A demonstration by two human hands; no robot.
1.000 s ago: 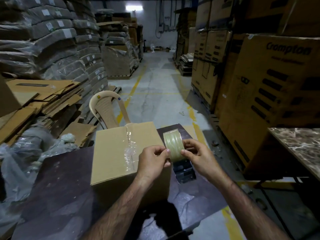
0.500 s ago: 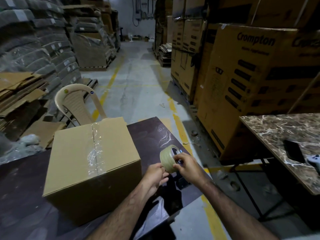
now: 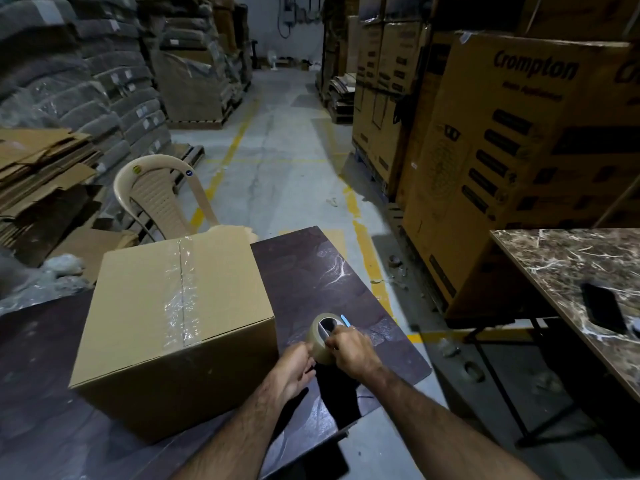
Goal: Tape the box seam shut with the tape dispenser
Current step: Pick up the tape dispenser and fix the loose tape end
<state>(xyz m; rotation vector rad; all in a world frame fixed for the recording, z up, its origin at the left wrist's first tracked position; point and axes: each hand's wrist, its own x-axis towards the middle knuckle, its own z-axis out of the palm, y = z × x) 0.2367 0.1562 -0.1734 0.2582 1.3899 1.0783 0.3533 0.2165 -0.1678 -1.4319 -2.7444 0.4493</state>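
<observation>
A brown cardboard box (image 3: 145, 323) stands on a dark table (image 3: 332, 271), its top seam covered by a wrinkled strip of clear tape (image 3: 181, 289). To the right of the box, both hands hold a tape dispenser (image 3: 320, 332) with a tan roll, low over the table. My right hand (image 3: 351, 351) grips the roll from the right side. My left hand (image 3: 294, 367) pinches at the roll's near left edge. The dispenser's dark body (image 3: 337, 386) hangs below the hands, partly hidden by them.
A beige plastic chair (image 3: 156, 195) stands behind the box. A marble-patterned table (image 3: 571, 271) with a dark phone (image 3: 604, 308) is at the right. Stacked Crompton cartons (image 3: 519, 150) line the right side, flattened cardboard (image 3: 41, 168) and wrapped bundles the left. A concrete aisle runs ahead.
The hands and dispenser have dropped from chest height to just above the table at the box's right. The view has swung right, bringing the marble table into sight.
</observation>
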